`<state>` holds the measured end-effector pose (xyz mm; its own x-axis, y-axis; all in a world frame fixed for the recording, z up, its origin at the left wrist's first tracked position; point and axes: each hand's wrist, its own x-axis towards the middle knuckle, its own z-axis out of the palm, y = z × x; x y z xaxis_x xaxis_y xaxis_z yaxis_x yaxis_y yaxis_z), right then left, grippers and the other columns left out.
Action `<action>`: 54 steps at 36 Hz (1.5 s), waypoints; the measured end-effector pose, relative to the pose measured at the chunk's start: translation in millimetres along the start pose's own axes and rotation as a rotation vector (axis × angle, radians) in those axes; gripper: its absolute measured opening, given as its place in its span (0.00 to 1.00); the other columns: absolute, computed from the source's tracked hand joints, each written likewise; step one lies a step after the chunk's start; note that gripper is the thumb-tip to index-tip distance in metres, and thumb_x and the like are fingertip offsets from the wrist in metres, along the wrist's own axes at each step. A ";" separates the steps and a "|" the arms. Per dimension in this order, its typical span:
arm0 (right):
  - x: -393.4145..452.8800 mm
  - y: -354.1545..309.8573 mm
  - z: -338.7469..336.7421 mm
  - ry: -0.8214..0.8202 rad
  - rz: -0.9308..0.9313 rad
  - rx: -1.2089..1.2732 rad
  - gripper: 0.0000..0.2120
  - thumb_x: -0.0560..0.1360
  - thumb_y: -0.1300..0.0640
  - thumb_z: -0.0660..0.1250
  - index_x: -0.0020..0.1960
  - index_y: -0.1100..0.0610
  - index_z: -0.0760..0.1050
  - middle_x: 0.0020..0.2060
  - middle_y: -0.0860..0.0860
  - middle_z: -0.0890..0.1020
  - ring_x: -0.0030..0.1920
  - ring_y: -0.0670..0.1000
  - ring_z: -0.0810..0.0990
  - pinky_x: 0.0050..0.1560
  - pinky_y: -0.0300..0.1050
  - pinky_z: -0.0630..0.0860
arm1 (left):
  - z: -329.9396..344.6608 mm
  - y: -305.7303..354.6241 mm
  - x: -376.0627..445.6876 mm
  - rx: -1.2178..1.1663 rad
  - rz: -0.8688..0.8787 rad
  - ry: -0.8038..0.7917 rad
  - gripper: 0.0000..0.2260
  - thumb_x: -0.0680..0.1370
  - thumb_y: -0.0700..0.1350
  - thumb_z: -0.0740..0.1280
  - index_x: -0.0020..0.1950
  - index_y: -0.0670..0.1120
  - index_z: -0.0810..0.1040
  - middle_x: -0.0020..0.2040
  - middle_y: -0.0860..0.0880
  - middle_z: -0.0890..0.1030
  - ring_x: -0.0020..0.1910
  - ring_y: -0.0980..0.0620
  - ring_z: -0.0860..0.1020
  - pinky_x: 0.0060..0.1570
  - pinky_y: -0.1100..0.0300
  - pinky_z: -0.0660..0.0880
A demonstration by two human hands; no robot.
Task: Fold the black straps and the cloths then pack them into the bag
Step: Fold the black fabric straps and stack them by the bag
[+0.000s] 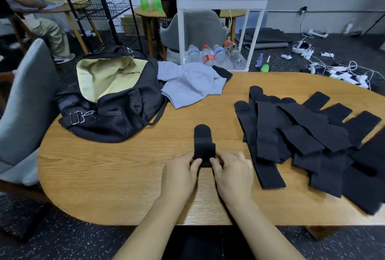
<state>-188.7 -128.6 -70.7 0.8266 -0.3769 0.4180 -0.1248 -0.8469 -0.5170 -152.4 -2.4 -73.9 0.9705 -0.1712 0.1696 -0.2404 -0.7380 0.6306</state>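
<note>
While the bag gapes unzipped, left hand and right hand pinch one strap.

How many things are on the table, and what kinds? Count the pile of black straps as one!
Bag: 1
Grey cloth: 1, maybe more bunched together
Strap being folded, held by left hand and right hand: 1
Strap pile: 1
Total: 4 on the table
</note>
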 end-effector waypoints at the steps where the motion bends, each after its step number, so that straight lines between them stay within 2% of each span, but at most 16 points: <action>1: 0.9 0.7 2.3 -0.005 0.003 -0.025 0.05 0.69 0.57 0.77 0.38 0.53 0.82 0.25 0.44 0.73 0.35 0.52 0.75 0.38 0.45 0.66 | -0.7 1.0 1.8 0.019 -0.004 -0.007 0.07 0.80 0.50 0.65 0.50 0.51 0.82 0.42 0.52 0.80 0.43 0.52 0.75 0.40 0.57 0.70; 5: 4.2 2.7 7.6 -0.035 0.009 -0.072 0.03 0.72 0.54 0.74 0.42 0.53 0.82 0.27 0.44 0.76 0.37 0.51 0.74 0.40 0.44 0.63 | -2.2 4.4 9.8 0.104 -0.023 -0.065 0.08 0.80 0.51 0.64 0.54 0.50 0.81 0.44 0.52 0.81 0.44 0.51 0.77 0.43 0.56 0.74; 11: 7.5 1.4 6.5 0.008 -0.032 -0.108 0.06 0.68 0.56 0.78 0.41 0.53 0.81 0.26 0.44 0.75 0.34 0.51 0.74 0.37 0.44 0.64 | -4.5 9.2 14.1 0.113 -0.043 -0.092 0.11 0.80 0.49 0.65 0.62 0.52 0.78 0.44 0.53 0.78 0.44 0.52 0.75 0.43 0.58 0.73; 13: 8.6 3.2 7.0 -0.012 -0.056 -0.137 0.06 0.68 0.55 0.77 0.43 0.53 0.82 0.29 0.45 0.77 0.36 0.52 0.75 0.38 0.45 0.66 | -5.4 10.6 13.4 0.113 -0.051 -0.098 0.14 0.80 0.49 0.65 0.65 0.52 0.77 0.46 0.52 0.76 0.45 0.52 0.75 0.44 0.58 0.74; 15: 9.8 5.1 8.7 -0.026 -0.112 -0.196 0.11 0.66 0.55 0.79 0.46 0.53 0.82 0.32 0.46 0.80 0.37 0.53 0.76 0.36 0.47 0.69 | -5.7 11.2 12.0 0.127 -0.061 -0.109 0.17 0.80 0.50 0.65 0.70 0.53 0.73 0.49 0.53 0.73 0.46 0.52 0.75 0.44 0.57 0.75; 18: 10.9 6.9 10.2 0.000 -0.208 -0.264 0.15 0.64 0.55 0.80 0.49 0.53 0.83 0.36 0.49 0.80 0.39 0.54 0.76 0.35 0.47 0.69 | -6.1 9.3 11.5 0.165 -0.028 -0.113 0.22 0.81 0.52 0.64 0.75 0.57 0.67 0.52 0.55 0.68 0.50 0.55 0.71 0.43 0.60 0.72; 20: 11.8 9.6 10.9 0.018 -0.262 -0.265 0.14 0.65 0.57 0.78 0.50 0.54 0.82 0.41 0.50 0.80 0.43 0.55 0.76 0.38 0.48 0.68 | -5.8 6.7 13.0 0.192 0.029 -0.112 0.21 0.81 0.51 0.64 0.74 0.56 0.67 0.58 0.56 0.68 0.58 0.55 0.68 0.51 0.60 0.72; 23: 12.4 12.5 12.0 -0.014 -0.331 -0.253 0.12 0.68 0.59 0.76 0.51 0.54 0.81 0.48 0.50 0.81 0.49 0.57 0.76 0.40 0.49 0.68 | -4.9 5.7 15.3 0.248 0.088 -0.144 0.21 0.82 0.49 0.62 0.75 0.55 0.67 0.70 0.56 0.66 0.68 0.53 0.63 0.65 0.58 0.64; 29: 14.8 18.7 14.9 -0.104 -0.374 -0.252 0.13 0.68 0.60 0.74 0.52 0.54 0.82 0.52 0.47 0.83 0.51 0.56 0.78 0.41 0.49 0.70 | -6.2 6.6 18.1 0.314 0.133 -0.215 0.21 0.83 0.49 0.57 0.77 0.52 0.63 0.76 0.57 0.64 0.71 0.53 0.61 0.67 0.57 0.57; 32: 16.1 19.9 12.2 -0.141 -0.386 -0.266 0.13 0.72 0.56 0.65 0.54 0.54 0.82 0.52 0.47 0.83 0.51 0.55 0.78 0.40 0.49 0.70 | -11.4 5.3 20.8 0.328 0.151 -0.266 0.24 0.82 0.52 0.58 0.78 0.51 0.62 0.76 0.56 0.64 0.72 0.53 0.59 0.68 0.58 0.55; 35: 16.8 17.1 4.7 -0.219 -0.361 -0.235 0.20 0.71 0.50 0.55 0.53 0.54 0.82 0.52 0.46 0.82 0.51 0.55 0.77 0.42 0.49 0.71 | -18.2 2.7 23.5 0.347 0.184 -0.330 0.28 0.79 0.55 0.62 0.78 0.52 0.62 0.77 0.57 0.63 0.72 0.54 0.58 0.67 0.59 0.53; 40: 16.7 15.3 -9.1 -0.361 -0.361 -0.174 0.26 0.67 0.46 0.55 0.56 0.56 0.81 0.55 0.47 0.81 0.55 0.54 0.73 0.48 0.50 0.68 | -25.6 -5.0 21.9 0.326 0.232 -0.358 0.26 0.78 0.56 0.65 0.76 0.55 0.65 0.76 0.59 0.65 0.71 0.56 0.60 0.62 0.59 0.52; 45: 11.1 17.8 -16.1 -0.402 -0.342 -0.148 0.20 0.67 0.52 0.64 0.57 0.53 0.80 0.54 0.44 0.81 0.56 0.52 0.72 0.50 0.49 0.68 | -29.1 -17.6 10.4 0.173 0.224 -0.359 0.22 0.80 0.57 0.62 0.74 0.57 0.68 0.71 0.64 0.69 0.62 0.62 0.64 0.61 0.60 0.54; 49: 4.7 18.1 -12.3 -0.344 -0.309 -0.110 0.16 0.68 0.59 0.69 0.55 0.49 0.80 0.47 0.42 0.81 0.50 0.51 0.72 0.45 0.46 0.63 | -28.7 -20.7 1.5 0.094 0.192 -0.323 0.20 0.80 0.57 0.63 0.72 0.59 0.71 0.57 0.66 0.72 0.59 0.63 0.65 0.58 0.63 0.55; 52: 5.1 12.4 -12.3 -0.281 -0.187 -0.061 0.15 0.71 0.59 0.71 0.56 0.47 0.80 0.43 0.45 0.73 0.47 0.52 0.71 0.45 0.43 0.61 | -22.6 -20.5 -0.5 0.051 0.117 -0.235 0.17 0.80 0.53 0.65 0.69 0.60 0.73 0.53 0.60 0.74 0.57 0.57 0.67 0.55 0.63 0.59; 54: 8.3 6.9 -11.8 -0.261 -0.111 -0.041 0.13 0.74 0.57 0.70 0.58 0.47 0.80 0.43 0.45 0.68 0.45 0.52 0.67 0.45 0.42 0.62 | -15.8 -18.4 2.7 0.027 0.053 -0.156 0.14 0.80 0.50 0.65 0.65 0.61 0.75 0.52 0.58 0.77 0.55 0.54 0.70 0.54 0.61 0.63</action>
<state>-189.2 -142.1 -62.1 0.9492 -0.1759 0.2610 -0.0431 -0.8940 -0.4460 -145.7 21.0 -73.1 0.9478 -0.3084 0.0809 -0.2929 -0.7420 0.6030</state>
